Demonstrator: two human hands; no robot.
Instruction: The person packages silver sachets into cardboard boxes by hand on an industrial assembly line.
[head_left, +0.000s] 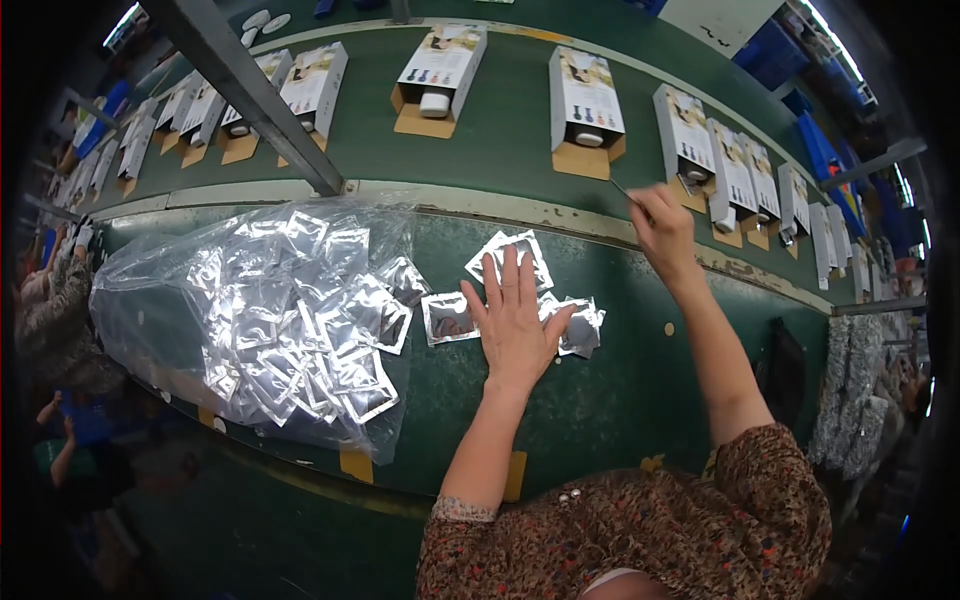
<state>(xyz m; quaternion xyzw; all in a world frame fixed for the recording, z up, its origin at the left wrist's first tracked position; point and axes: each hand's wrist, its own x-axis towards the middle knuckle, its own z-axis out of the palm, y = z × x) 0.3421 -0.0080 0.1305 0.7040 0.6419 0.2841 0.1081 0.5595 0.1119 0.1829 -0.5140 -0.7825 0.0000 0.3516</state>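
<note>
My left hand (515,325) lies flat with fingers spread over a few silver foil sachets on the green table. One sachet (449,318) sticks out left of it, others (580,328) on its right, and more (532,252) beyond the fingertips. Raised by the conveyor's near edge, my right hand (660,232) is closed in a pinch. A thin strip, looking like a foil sachet (619,187) edge-on, projects from its fingertips. The nearest open carton (586,100) stands just beyond, a white-capped item inside its mouth. Left of my left hand, a clear plastic bag (150,290) holds many loose sachets.
A green conveyor belt (520,110) crosses the far side, carrying several white printed cartons (440,60) with open brown flaps. A metal post (250,100) slants up at the left. Silver-wrapped bundles (850,390) stand at the right. Other people work at the far left.
</note>
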